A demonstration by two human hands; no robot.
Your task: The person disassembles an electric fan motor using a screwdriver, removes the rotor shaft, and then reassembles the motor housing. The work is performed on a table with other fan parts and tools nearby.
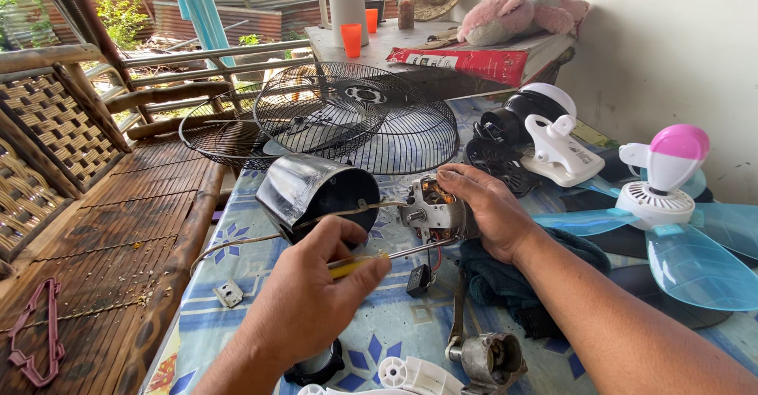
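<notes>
1. My left hand (304, 304) had its fingers (359, 272) pinched around a screwdriver (387, 254) with a yellow handle, its metal shaft pointing right toward the fan motor (430, 205).
2. My right hand (489, 209) lay over the motor from the right, fingers curled and pressed onto its top and side, gripping it.
3. The motor sat near the middle of the worktop (395, 316), which I saw covered by a light blue cloth with a star pattern; the screwdriver tip reached its lower edge.
4. Just left of the motor lay a shiny metal housing (316, 193), tipped on its side, its dark opening facing me.
5. A dark teal rag (513, 272) lay under my right wrist.
6. A small black part on wires (418, 279) hung just below the motor.
7. Behind the motor, two black wire fan guards (355, 118) rested overlapping on the worktop.
8. To the right lay pale blue fan blades (695, 265) with a white and pink piece on top.
9. Farther back I saw a white clip bracket (557, 150).
10. At the near edge lay a grey metal fitting (489, 359).
11. A pink clothes hanger (35, 336) lay on the bamboo bench at the left.
</notes>
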